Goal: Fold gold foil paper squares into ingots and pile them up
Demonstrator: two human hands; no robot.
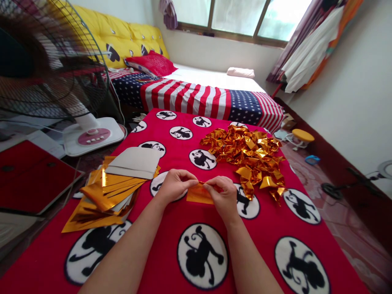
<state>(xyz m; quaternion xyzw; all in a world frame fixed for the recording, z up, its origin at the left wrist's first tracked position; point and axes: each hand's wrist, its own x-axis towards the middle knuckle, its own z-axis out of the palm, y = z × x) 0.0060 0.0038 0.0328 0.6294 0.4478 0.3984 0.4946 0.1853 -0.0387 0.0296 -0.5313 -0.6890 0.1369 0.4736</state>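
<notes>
Between my two hands is a gold foil paper (199,195), held by its far edge just above the cloth. My left hand (175,184) pinches the left end of that edge between thumb and fingers. On the other end my right hand (223,195) is closed in the same kind of pinch. The edge looks rolled or folded over; its details are too small to tell. Left of my hands lies a stack of flat gold foil sheets (101,204) with pale grey card sheets (134,161) on top. Beyond my right hand spreads a heap of folded gold foil pieces (245,149).
A red cloth (254,253) with black monkey figures in white circles covers the surface. At the left stands a floor fan (94,132), its blades blurred. A bed with a striped, starred cover (190,98) lies beyond. An orange-topped stool (302,135) is on the floor at right.
</notes>
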